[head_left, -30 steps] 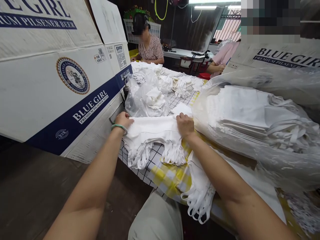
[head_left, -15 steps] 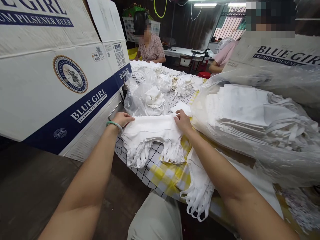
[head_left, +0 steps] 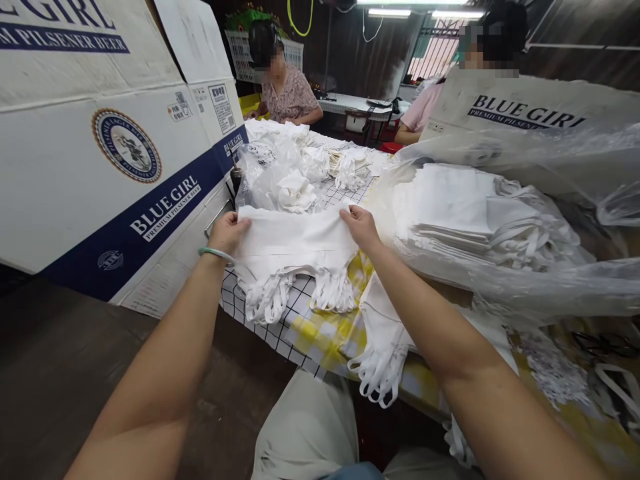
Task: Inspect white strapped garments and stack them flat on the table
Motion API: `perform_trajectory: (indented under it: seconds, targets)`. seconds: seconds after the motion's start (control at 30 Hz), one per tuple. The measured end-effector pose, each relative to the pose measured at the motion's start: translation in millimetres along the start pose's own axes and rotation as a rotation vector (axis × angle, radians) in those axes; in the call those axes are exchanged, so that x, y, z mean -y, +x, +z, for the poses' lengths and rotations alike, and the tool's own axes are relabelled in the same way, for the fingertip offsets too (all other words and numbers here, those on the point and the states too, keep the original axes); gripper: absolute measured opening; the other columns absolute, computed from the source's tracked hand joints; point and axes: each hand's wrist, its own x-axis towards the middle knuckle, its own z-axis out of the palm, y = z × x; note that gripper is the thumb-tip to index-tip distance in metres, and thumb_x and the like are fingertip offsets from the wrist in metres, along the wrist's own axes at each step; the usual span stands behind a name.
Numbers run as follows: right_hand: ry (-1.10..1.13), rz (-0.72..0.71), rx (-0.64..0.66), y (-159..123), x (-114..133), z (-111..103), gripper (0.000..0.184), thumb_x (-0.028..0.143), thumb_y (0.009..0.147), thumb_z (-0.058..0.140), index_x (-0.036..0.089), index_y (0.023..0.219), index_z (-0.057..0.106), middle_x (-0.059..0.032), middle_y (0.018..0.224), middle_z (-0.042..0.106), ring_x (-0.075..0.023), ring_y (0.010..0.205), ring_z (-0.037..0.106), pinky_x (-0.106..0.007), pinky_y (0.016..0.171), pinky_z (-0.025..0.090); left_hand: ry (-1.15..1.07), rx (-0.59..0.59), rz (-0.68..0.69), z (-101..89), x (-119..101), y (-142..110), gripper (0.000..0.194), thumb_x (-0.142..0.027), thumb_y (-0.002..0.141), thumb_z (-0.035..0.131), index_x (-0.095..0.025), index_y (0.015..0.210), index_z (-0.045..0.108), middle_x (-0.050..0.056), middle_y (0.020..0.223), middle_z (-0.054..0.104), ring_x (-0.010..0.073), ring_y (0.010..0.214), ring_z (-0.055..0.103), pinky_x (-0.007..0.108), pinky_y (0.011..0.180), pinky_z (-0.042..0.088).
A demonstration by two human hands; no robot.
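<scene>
My left hand, with a pale green bangle at its wrist, pinches the upper left corner of a white cloth piece. At the opposite corner my right hand grips the same cloth between thumb and fingers. The cloth is stretched between both hands, its top edge lifted. Below it lies a stack of similar pieces whose white looped straps hang toward me; the stack's upper part is hidden. Under my right forearm, another bundle of white strapped cloth droops over the table edge.
A large printed carton stands on the left. Clear plastic bags hold white cloth at the back and right. The table's checked cover shows beneath. Two people sit across the table, one partly behind another carton.
Both hands have raised the cloth's top edge from the stack and pulled it taut, with the right hand higher than before. The whole view has shifted slightly.
</scene>
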Motion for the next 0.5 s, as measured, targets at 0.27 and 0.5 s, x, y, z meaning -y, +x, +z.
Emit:
perform_trajectory:
  seconds: [0.27,0.5]
  targets:
    - [0.329,-0.2,0.014,-41.2,80.3,-38.7,0.039,0.052,0.067,0.075,0.02,0.087,0.067,0.0006,0.08,0.068,-0.0168,0.085,0.063,-0.03,0.079,0.052,-0.434,0.146,0.153,-28.6,-86.9,-51.8,0.031,-0.023,0.063,0.078,-0.01,0.089,0.068,0.006,0.075,0.071,0.0136,0.068,0.062,0.025,0.067,0.054]
    - [0.23,-0.333,-0.085,-128.0,133.2,-117.9,0.04,0.053,0.072,0.073,0.022,0.098,0.068,0.0003,0.089,0.072,-0.0184,0.098,0.064,-0.032,0.085,0.054,-0.474,0.343,0.268,-13.8,-133.9,-109.6,0.023,-0.023,0.071,0.075,-0.009,0.089,0.071,0.008,0.077,0.073,0.017,0.074,0.067,0.03,0.073,0.058]
